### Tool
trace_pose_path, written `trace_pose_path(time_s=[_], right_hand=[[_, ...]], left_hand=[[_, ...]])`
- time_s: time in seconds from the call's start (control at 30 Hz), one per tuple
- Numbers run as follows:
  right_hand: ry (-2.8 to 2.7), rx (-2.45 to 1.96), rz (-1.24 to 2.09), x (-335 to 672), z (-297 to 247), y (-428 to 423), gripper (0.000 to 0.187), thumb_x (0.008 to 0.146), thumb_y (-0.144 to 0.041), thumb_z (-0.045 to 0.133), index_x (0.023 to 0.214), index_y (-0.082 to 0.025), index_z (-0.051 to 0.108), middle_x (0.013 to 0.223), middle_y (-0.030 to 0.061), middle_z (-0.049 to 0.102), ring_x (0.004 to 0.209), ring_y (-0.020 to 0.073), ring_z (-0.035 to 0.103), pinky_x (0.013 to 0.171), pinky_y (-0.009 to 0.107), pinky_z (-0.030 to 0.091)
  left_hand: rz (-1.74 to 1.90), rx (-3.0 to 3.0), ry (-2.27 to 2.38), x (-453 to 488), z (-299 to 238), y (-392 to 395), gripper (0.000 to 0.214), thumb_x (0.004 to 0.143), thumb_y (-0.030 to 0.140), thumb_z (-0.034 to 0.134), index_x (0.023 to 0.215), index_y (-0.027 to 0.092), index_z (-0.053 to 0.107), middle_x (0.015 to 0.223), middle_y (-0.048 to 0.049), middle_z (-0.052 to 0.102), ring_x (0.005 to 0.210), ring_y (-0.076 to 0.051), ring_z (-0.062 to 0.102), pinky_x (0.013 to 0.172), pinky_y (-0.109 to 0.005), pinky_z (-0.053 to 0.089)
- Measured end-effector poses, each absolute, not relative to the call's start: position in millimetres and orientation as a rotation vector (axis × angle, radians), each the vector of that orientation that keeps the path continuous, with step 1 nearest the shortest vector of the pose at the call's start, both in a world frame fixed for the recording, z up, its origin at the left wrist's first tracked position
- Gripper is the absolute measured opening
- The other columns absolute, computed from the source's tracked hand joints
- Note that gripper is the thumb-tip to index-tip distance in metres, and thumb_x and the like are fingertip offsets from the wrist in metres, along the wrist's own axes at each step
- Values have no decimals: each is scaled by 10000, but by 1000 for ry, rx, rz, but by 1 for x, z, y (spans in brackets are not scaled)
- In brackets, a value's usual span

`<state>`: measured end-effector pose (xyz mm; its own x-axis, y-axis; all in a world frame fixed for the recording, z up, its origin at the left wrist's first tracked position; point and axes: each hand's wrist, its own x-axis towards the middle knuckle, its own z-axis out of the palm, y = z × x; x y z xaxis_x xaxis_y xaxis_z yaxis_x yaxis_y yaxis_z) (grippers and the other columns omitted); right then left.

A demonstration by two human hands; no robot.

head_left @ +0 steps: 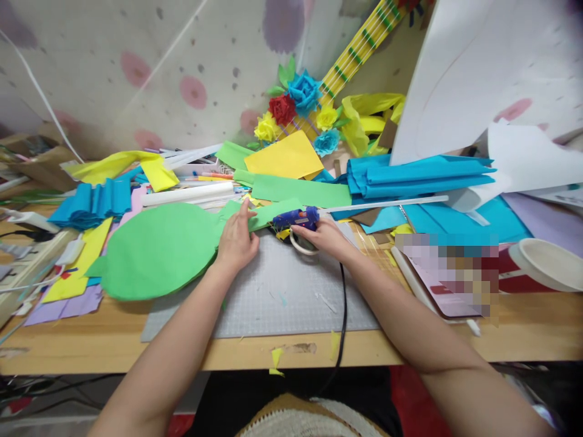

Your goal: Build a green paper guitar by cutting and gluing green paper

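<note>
A big green paper cutout [155,249], shaped like a rounded body with a narrow neck, lies on the grey cutting mat [282,297]. My left hand [237,240] presses down on the neck of the cutout with fingers held together. My right hand [321,233] grips a blue glue gun [296,217], its nozzle pointing left at the green paper close to my left fingers. A long glue stick [387,204] juts out of the gun's back to the right. The gun's black cord [341,315] runs down over the table edge.
Sheets of blue [410,173], yellow [285,156], green and purple paper are piled across the wooden table [523,334]. Paper flowers [300,109] sit at the back. A tape roll [303,246] lies beneath my right hand. A white bowl [549,261] stands at the right.
</note>
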<state>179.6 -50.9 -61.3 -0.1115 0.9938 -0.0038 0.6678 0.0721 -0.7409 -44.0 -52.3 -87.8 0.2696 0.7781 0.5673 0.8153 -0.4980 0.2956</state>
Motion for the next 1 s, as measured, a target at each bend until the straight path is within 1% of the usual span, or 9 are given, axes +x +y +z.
trace_pose_path(time_s=[0.07,0.2,0.53,0.67,0.83,1.0], right_hand=[[-1831,-1643,822,180,-61,-51,310,794,-432,622,926,-170,721,944,76,729,892,217,665,762,278,471],[-1843,-1648,813,179,-61,-51,314,794,-440,617,898,-161,720,919,82,730,881,222,664,747,282,468],[-1847,-1648,823,181,-63,-49,349,794,-457,609,957,-166,712,947,79,725,892,220,657,747,287,459],[-1849,-1695,800,180,-61,-50,357,792,-452,611,970,-157,708,943,84,724,888,221,652,746,288,456],[-1850,-1668,794,180,-61,-50,322,787,-443,614,894,-156,712,909,83,726,862,212,652,724,276,458],[-1860,-1657,805,181,-63,-49,359,784,-471,599,907,-152,705,885,84,720,836,214,646,699,280,452]], left_hand=[[-1050,-2462,-1537,-43,-88,-53,903,671,30,490,1459,128,62,1144,-116,611,1118,-259,530,983,-447,424],[-1047,-2470,-1529,-43,-89,-53,923,645,10,474,1458,104,47,1110,-114,631,1162,-269,501,1001,-458,409],[-1056,-2484,-1559,-43,-89,-53,945,636,2,457,1466,109,18,1087,-101,647,1177,-262,496,1011,-462,405],[-1058,-2486,-1563,-43,-90,-53,951,634,6,462,1465,102,8,1106,-110,639,1180,-268,491,1011,-463,406],[-1083,-2496,-1555,-44,-92,-52,952,625,5,460,1460,102,12,1138,-127,618,1177,-276,497,1001,-473,412],[-1075,-2506,-1559,-43,-91,-53,947,628,6,456,1459,96,12,1147,-135,617,1176,-279,495,1006,-472,408]])
